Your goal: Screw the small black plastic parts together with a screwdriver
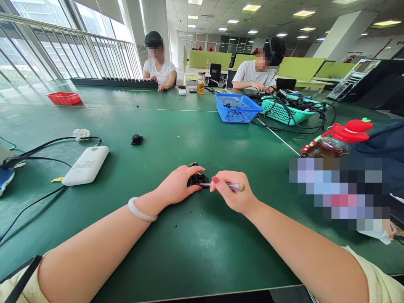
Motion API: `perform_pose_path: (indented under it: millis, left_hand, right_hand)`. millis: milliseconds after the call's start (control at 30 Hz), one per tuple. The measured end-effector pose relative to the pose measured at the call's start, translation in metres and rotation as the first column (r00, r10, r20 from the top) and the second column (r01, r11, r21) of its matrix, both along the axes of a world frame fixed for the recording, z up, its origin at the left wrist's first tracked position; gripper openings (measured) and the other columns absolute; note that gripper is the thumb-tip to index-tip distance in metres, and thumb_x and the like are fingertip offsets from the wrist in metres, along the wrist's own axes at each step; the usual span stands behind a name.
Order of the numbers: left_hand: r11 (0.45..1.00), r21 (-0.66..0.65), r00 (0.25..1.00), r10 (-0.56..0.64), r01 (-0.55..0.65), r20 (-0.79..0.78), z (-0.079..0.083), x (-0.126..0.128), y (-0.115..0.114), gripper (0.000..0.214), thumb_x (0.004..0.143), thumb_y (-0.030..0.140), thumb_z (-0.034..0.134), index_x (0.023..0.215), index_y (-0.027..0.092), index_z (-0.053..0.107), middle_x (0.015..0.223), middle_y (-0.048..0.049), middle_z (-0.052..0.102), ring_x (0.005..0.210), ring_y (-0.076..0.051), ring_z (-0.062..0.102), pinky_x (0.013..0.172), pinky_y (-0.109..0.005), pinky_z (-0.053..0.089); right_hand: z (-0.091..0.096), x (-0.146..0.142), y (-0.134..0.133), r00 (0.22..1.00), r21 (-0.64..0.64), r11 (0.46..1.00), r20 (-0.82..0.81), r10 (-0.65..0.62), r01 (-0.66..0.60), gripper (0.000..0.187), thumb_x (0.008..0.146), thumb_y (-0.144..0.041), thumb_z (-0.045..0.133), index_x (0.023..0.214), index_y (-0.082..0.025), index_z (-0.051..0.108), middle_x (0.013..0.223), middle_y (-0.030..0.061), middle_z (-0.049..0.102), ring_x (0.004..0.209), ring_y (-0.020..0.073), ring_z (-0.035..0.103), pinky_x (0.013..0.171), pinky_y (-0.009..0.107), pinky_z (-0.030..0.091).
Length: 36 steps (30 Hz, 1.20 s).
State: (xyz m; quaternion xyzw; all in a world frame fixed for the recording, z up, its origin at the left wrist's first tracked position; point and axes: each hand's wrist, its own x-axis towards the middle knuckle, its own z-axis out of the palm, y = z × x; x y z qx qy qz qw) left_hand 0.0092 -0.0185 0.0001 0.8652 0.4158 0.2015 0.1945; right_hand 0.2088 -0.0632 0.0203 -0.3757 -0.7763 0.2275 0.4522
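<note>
A small black part (198, 179) lies on the green table (176, 252) just in front of me. My left hand (178, 185) is closed around its left side and pins it to the table. A white bangle circles that wrist. My right hand (233, 195) pinches a thin clear-handled tool (225, 185) like a pen, its tip pointing left at the black part. Another tiny dark piece (193, 164) rests just beyond my left fingers.
A white power bank (86, 165) with black cables lies to the left, another black part (136, 139) beyond it. Blue basket (237, 107) and teal basket (284, 110) with cables stand far right. A red-lidded bottle (339, 141) is at right. Two people sit across the table.
</note>
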Motion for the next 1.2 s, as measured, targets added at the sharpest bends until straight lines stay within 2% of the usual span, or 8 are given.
perform_pose_path:
  millis: [133, 333, 500, 600, 733, 867, 1033, 1200]
  left_hand:
    - [1.000, 0.010, 0.999, -0.016, 0.016, 0.032, 0.001, 0.000, 0.000, 0.048, 0.085, 0.036, 0.063, 0.131, 0.027, 0.053, 0.115, -0.0042, 0.068, 0.107, -0.024, 0.060, 0.095, -0.041, 0.049]
    - [1.000, 0.019, 0.998, -0.006, 0.005, 0.059, -0.001, 0.000, 0.000, 0.053, 0.082, 0.033, 0.068, 0.132, 0.028, 0.052, 0.113, -0.0029, 0.069, 0.107, -0.023, 0.060, 0.096, -0.041, 0.049]
    - [0.998, 0.062, 0.998, -0.013, 0.009, 0.067, 0.002, 0.000, -0.001, 0.046, 0.085, 0.033, 0.064, 0.130, 0.027, 0.054, 0.119, -0.0045, 0.066, 0.112, -0.024, 0.057, 0.099, -0.042, 0.047]
    - [0.991, 0.130, 0.998, -0.003, -0.006, 0.068, 0.004, 0.000, -0.001, 0.038, 0.088, 0.034, 0.059, 0.125, 0.026, 0.058, 0.122, -0.0055, 0.064, 0.116, -0.025, 0.055, 0.102, -0.041, 0.045]
    - [0.919, 0.280, 0.961, 0.261, -0.276, 0.091, 0.008, -0.002, 0.000, 0.031, 0.093, 0.028, 0.047, 0.120, 0.025, 0.063, 0.120, -0.0077, 0.062, 0.112, -0.027, 0.054, 0.101, -0.045, 0.044]
    - [0.807, 0.334, 0.846, 0.531, -0.486, -0.050, 0.008, -0.009, 0.002, 0.038, 0.094, 0.024, 0.039, 0.124, 0.029, 0.062, 0.122, -0.0112, 0.057, 0.104, -0.030, 0.057, 0.091, -0.048, 0.045]
    - [0.829, 0.283, 0.806, 0.546, -0.482, -0.228, 0.008, -0.011, 0.001, 0.038, 0.095, 0.035, 0.037, 0.115, 0.030, 0.069, 0.118, -0.0127, 0.054, 0.096, -0.029, 0.060, 0.090, -0.051, 0.044]
    - [0.869, 0.264, 0.871, 0.467, -0.419, -0.151, 0.007, -0.003, 0.002, 0.045, 0.098, 0.044, 0.031, 0.117, 0.024, 0.066, 0.129, -0.0134, 0.052, 0.118, -0.033, 0.051, 0.100, -0.053, 0.040]
  right_hand:
    - [-0.003, -0.003, 0.001, 0.993, 0.014, 0.999, 0.107, 0.043, -0.045, 0.049, 0.096, -0.044, 0.045, 0.057, -0.019, 0.059, 0.054, -0.0003, 0.055, 0.049, 0.0098, 0.046, 0.051, 0.025, 0.035]
    - [0.001, 0.003, -0.001, 0.996, 0.053, 0.995, -0.040, -0.085, 0.087, 0.051, 0.097, -0.044, 0.042, 0.057, -0.019, 0.059, 0.051, -0.0010, 0.052, 0.048, 0.0100, 0.045, 0.050, 0.025, 0.035]
    - [-0.002, 0.001, 0.005, 0.990, -0.031, 0.997, 0.124, -0.072, 0.076, 0.046, 0.095, -0.044, 0.046, 0.059, -0.019, 0.059, 0.053, -0.0017, 0.052, 0.049, 0.0099, 0.044, 0.051, 0.025, 0.034]
    - [-0.001, 0.002, 0.005, 0.994, -0.002, 0.995, 0.057, -0.097, 0.098, 0.045, 0.095, -0.045, 0.045, 0.061, -0.019, 0.061, 0.054, -0.0009, 0.054, 0.049, 0.0102, 0.045, 0.051, 0.025, 0.034]
    - [0.004, 0.007, 0.001, 0.970, -0.018, 0.975, -0.097, -0.222, 0.221, 0.052, 0.094, -0.051, 0.043, 0.056, -0.020, 0.058, 0.048, -0.0011, 0.047, 0.046, 0.0109, 0.043, 0.048, 0.026, 0.034]
    - [0.003, 0.007, 0.005, 0.975, -0.086, 0.977, -0.089, -0.202, 0.194, 0.057, 0.093, -0.054, 0.044, 0.048, -0.020, 0.051, 0.046, -0.0015, 0.043, 0.045, 0.0102, 0.040, 0.047, 0.026, 0.032]
    - [-0.004, 0.004, 0.010, 0.992, -0.114, 0.986, -0.020, -0.123, 0.120, 0.048, 0.094, -0.049, 0.046, 0.061, -0.019, 0.063, 0.050, -0.0023, 0.048, 0.047, 0.0102, 0.043, 0.049, 0.025, 0.034]
    - [-0.004, 0.004, 0.009, 0.980, -0.077, 0.981, -0.082, -0.183, 0.177, 0.045, 0.094, -0.047, 0.048, 0.064, -0.019, 0.065, 0.052, -0.0021, 0.050, 0.048, 0.0101, 0.045, 0.049, 0.025, 0.035]
